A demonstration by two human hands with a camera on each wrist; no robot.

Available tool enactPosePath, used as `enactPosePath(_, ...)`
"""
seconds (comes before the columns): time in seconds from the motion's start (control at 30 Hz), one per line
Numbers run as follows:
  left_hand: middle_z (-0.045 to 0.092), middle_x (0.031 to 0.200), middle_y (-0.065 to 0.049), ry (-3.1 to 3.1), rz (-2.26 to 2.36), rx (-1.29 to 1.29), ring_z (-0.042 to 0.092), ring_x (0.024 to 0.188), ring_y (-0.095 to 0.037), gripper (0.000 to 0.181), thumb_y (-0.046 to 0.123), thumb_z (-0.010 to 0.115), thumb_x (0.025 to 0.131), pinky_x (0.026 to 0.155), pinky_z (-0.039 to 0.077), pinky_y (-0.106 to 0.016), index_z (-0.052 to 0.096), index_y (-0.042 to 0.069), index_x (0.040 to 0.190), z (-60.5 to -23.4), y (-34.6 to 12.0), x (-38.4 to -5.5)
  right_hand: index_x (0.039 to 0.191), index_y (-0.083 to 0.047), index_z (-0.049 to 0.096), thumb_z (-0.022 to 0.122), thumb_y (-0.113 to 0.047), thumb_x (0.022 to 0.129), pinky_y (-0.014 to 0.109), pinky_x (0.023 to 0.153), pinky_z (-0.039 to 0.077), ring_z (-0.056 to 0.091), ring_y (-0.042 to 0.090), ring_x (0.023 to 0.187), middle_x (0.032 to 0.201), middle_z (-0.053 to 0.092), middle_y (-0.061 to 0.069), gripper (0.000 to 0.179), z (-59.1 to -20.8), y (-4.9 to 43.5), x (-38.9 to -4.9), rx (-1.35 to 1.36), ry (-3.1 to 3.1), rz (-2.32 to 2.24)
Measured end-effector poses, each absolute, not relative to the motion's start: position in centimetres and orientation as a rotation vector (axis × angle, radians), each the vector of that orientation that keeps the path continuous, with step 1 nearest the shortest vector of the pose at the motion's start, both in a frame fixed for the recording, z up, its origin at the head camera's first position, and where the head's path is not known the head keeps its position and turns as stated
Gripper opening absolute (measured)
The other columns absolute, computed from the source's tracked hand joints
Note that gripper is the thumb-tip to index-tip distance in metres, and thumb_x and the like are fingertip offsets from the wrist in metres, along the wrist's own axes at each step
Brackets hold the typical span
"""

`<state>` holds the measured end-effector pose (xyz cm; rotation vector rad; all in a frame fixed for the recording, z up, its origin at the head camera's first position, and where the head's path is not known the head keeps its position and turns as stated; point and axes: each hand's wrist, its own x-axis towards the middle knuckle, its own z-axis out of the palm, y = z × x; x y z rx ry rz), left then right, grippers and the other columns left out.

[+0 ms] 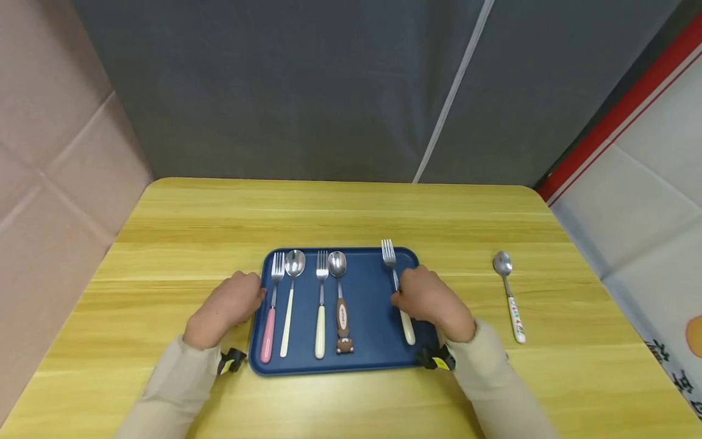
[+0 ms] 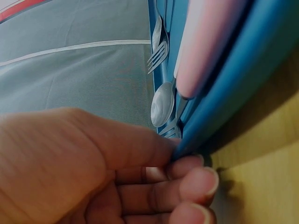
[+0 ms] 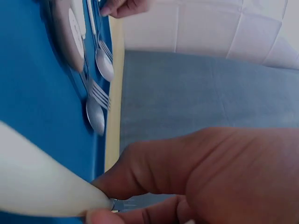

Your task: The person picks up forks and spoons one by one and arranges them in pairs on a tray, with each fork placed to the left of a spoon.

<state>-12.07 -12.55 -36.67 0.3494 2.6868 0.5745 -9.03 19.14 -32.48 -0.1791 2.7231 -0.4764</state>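
Fork (image 1: pixel 390 259): cream-handled, on the tray (image 1: pixel 373 305), neck pinched by right hand (image 1: pixel 430 302); lay it parallel to the others.
Left hand (image 1: pixel 227 308): pinching the tray's near-side rim; keep it steady.

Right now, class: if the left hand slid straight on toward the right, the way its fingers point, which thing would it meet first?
The left hand already touches the blue tray's left rim; past that rim, the pink-handled fork probably comes first, since it lies nearest that edge.

Wooden table (image 1: pixel 340 207), blue tray (image 1: pixel 373 305), lone spoon (image 1: pixel 509 296)
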Motion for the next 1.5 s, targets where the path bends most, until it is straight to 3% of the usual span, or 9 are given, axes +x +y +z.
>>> enactPosePath(0.4, 0.051, 0.060, -0.008, 2.678, 0.582, 0.345, 0.050, 0.046, -0.018, 0.024, 0.010, 0.048, 0.098, 0.043, 0.042, -0.029, 0.060, -0.001, 0.080, -36.8, -12.4, -12.0, 0.053, -0.009, 0.049, 0.062, -0.010, 0.085, 0.025, 0.043, 0.034, 0.041, 0.013, 0.042, 0.050, 0.035, -0.001, 0.035, -34.1, 17.2, -8.7, -0.176, 2.754, -0.375)
enactPosePath(0.9, 0.051, 0.059, -0.008, 2.681, 0.564, 0.351, 0.050, 0.046, -0.018, 0.025, 0.011, 0.047, 0.098, 0.043, 0.042, -0.029, 0.058, 0.000, 0.078, -36.5, -12.5, -12.3, 0.050, -0.010, 0.042, 0.061, -0.010, 0.087, 0.024, 0.040, 0.032, 0.035, 0.011, 0.039, 0.048, 0.027, -0.003, 0.041, -34.7, 16.5, -8.6, -0.194, 2.777, -0.410)
enactPosePath(1.5, 0.051, 0.055, -0.007, 2.669, 0.588, 0.351, 0.050, 0.043, -0.017, 0.030, 0.010, 0.047, 0.098, 0.042, 0.041, -0.028, 0.056, 0.004, 0.070, -36.6, -12.7, -12.1, 0.062, -0.005, 0.054, 0.061, -0.015, 0.089, 0.028, 0.045, 0.039, 0.048, 0.017, 0.046, 0.054, 0.042, 0.003, 0.030, -35.5, 15.7, -8.3, -0.159, 2.757, -0.350)
